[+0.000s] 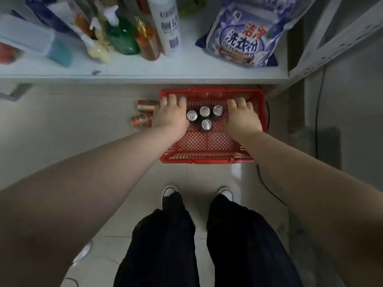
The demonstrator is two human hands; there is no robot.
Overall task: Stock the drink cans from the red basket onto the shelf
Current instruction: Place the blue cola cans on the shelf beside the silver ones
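Observation:
A red plastic basket (207, 159) stands on the floor just below the white shelf (186, 65). Several upright drink cans (205, 111) with silver tops are grouped in its far half. My left hand (170, 116) reaches palm down into the basket's far left corner, touching the leftmost can (192, 116). Over the far right part hangs my right hand (242, 117), also palm down, beside another can (218, 110). The fingers of both hands curl downward, and whatever lies under the palms is hidden.
Two orange cans (143, 120) lie on their sides on the floor left of the basket. The shelf holds bottles (165, 25), a green dispenser (122, 38), a blue detergent bag (240, 38) and a plastic box (24, 36). My feet (196, 193) stand behind the basket. A black cable (267, 187) runs on the right.

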